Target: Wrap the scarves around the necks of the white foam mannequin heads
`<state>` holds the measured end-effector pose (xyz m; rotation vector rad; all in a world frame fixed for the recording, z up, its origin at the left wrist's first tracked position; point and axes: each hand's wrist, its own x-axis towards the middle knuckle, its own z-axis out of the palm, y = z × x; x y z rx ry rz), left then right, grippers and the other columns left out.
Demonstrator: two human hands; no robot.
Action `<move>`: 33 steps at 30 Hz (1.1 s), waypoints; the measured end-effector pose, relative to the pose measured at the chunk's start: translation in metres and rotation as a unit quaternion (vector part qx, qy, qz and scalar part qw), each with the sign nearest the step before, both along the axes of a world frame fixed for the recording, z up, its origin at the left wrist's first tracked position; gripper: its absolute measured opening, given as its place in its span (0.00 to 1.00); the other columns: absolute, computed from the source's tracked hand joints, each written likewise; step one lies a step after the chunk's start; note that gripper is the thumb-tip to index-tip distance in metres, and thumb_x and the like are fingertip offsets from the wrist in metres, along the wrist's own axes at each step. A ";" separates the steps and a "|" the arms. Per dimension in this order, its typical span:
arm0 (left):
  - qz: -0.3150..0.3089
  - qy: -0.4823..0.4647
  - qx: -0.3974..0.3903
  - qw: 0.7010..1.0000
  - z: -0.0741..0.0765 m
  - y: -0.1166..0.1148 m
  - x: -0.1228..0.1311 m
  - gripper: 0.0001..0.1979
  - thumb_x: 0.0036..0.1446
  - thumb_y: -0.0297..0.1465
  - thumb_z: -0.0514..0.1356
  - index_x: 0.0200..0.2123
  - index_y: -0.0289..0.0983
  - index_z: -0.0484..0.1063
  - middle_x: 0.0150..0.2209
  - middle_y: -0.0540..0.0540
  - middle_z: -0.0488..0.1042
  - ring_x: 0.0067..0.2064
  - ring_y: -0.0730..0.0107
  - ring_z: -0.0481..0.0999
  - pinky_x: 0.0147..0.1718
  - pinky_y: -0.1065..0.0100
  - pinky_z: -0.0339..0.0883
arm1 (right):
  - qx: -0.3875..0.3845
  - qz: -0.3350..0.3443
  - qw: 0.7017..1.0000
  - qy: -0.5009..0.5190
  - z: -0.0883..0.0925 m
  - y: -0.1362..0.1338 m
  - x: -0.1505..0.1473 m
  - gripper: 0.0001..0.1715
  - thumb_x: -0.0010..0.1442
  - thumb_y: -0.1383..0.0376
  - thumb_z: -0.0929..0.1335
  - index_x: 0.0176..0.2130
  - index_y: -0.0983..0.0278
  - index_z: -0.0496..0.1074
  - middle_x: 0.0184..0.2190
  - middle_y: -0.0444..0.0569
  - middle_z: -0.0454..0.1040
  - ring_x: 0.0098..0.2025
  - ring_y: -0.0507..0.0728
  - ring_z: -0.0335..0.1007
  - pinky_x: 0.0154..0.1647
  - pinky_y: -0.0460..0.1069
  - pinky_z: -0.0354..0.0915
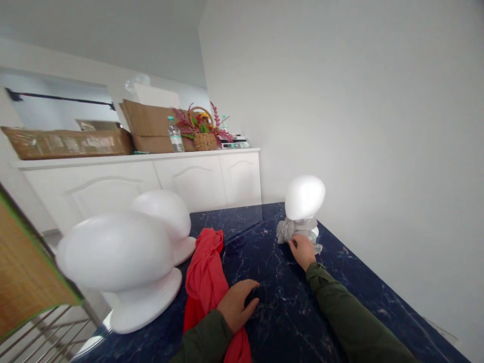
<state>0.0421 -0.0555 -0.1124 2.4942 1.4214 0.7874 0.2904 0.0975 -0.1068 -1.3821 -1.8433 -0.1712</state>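
Note:
At the far right of the table, a white mannequin head (304, 196) stands upright with a grey scarf (288, 229) wrapped round its neck. My right hand (302, 251) reaches to that neck, its fingers closed on the front of the grey scarf. Nearer to me, my left hand (237, 303) hovers at or rests on a red scarf (207, 272); whether it touches the cloth I cannot tell. Its thumb and fingers are apart with nothing between them. The red scarf lies bunched lengthwise along the table.
Two more white mannequin heads, a large near one (121, 252) and one behind it (164, 212), stand on the left of the dark blue marbled table (280, 312). A white cabinet (192, 181) behind carries cardboard boxes, a water bottle (175, 135) and a flower basket (205, 141). A wall rises at right.

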 end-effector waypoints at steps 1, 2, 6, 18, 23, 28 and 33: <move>0.003 -0.001 -0.001 1.000 0.001 -0.001 0.001 0.17 0.54 0.34 0.50 0.48 0.37 0.64 0.47 0.43 0.69 0.49 0.65 0.67 0.50 0.62 0.61 | -0.001 0.013 1.000 -0.006 0.002 -0.004 -0.007 0.10 0.54 0.63 0.61 0.25 0.64 0.66 0.25 0.48 0.68 0.32 0.56 0.62 0.36 0.50 0.57; 0.006 -0.003 -0.003 1.000 0.002 -0.001 0.001 0.18 0.54 0.34 0.50 0.48 0.37 0.63 0.47 0.42 0.69 0.49 0.65 0.67 0.50 0.62 0.61 | 0.002 0.024 1.000 -0.008 0.003 -0.009 -0.015 0.10 0.54 0.63 0.61 0.26 0.64 0.66 0.25 0.48 0.67 0.32 0.56 0.62 0.36 0.49 0.57; 0.000 -0.015 -0.010 1.000 0.002 -0.001 0.002 0.18 0.54 0.34 0.50 0.49 0.37 0.63 0.47 0.42 0.69 0.50 0.64 0.66 0.50 0.61 0.61 | 0.053 0.074 0.996 0.014 0.007 -0.029 -0.040 0.08 0.54 0.63 0.61 0.26 0.64 0.65 0.37 0.51 0.67 0.41 0.58 0.59 0.44 0.52 0.55; -0.011 -0.200 -0.045 0.979 0.000 0.000 -0.004 0.25 0.54 0.37 0.50 0.54 0.34 0.53 0.49 0.39 0.65 0.49 0.62 0.66 0.49 0.59 0.59 | -0.013 0.340 0.940 0.028 0.012 -0.132 -0.083 0.05 0.48 0.69 0.62 0.24 0.63 0.57 0.24 0.43 0.59 0.28 0.51 0.56 0.28 0.46 0.53; 0.018 -0.209 -0.082 0.974 0.003 0.001 -0.002 0.15 0.52 0.34 0.51 0.42 0.35 0.65 0.38 0.45 0.71 0.40 0.64 0.69 0.41 0.64 0.63 | -0.068 0.427 0.901 -0.031 0.012 -0.156 -0.082 0.06 0.47 0.72 0.60 0.28 0.63 0.62 0.28 0.44 0.65 0.32 0.51 0.61 0.33 0.45 0.58; 0.057 -0.252 -0.084 0.962 0.003 0.003 -0.002 0.11 0.53 0.30 0.47 0.33 0.34 0.67 0.30 0.47 0.70 0.33 0.67 0.69 0.34 0.66 0.63 | -0.057 0.279 0.958 -0.036 0.023 -0.149 -0.062 0.19 0.50 0.74 0.58 0.42 0.64 0.64 0.42 0.52 0.67 0.40 0.56 0.64 0.40 0.49 0.62; 0.087 -0.356 -0.054 0.929 0.007 0.003 -0.005 0.12 0.54 0.33 0.47 0.36 0.36 0.68 0.34 0.47 0.71 0.38 0.65 0.70 0.39 0.63 0.63 | -0.148 0.186 0.960 -0.150 0.023 -0.152 -0.050 0.30 0.49 0.70 0.61 0.53 0.64 0.59 0.47 0.55 0.65 0.40 0.60 0.66 0.38 0.52 0.63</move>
